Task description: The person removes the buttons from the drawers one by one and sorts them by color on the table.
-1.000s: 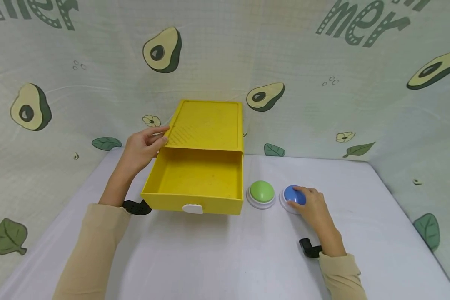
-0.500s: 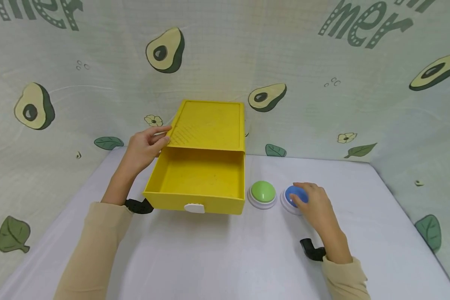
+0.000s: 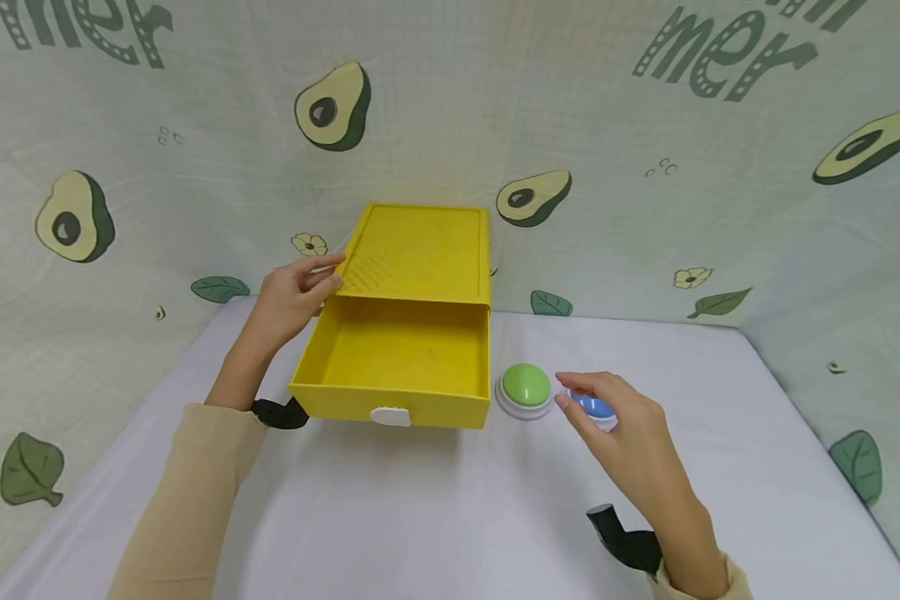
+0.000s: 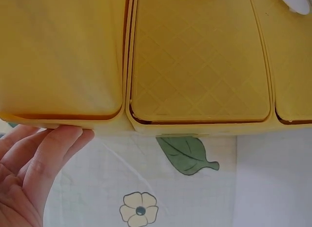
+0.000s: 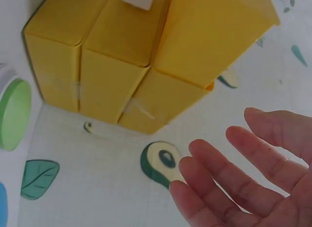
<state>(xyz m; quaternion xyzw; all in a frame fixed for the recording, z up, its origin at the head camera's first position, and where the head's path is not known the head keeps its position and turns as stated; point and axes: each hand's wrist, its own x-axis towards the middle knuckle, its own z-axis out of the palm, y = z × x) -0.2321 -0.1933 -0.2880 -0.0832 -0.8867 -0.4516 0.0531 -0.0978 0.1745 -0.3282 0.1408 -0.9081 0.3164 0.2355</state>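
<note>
We see left hand (image 3: 288, 298) unclenched, touching hatched plastic box (image 3: 420, 250) at ten o'clock. Right hand (image 3: 633, 429) loose, empty, by blue dome (image 3: 592, 406).

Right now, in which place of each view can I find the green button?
Head: green button, right of centre, just below mid-height.
Left wrist: not in view.
Right wrist: green button, at left edge, partly cut off.
Shared landmark: the yellow drawer unit, visible in all three.

Beige sleeves (image 3: 183, 500), black wrist mounts (image 3: 626, 542), apparently plastic
</note>
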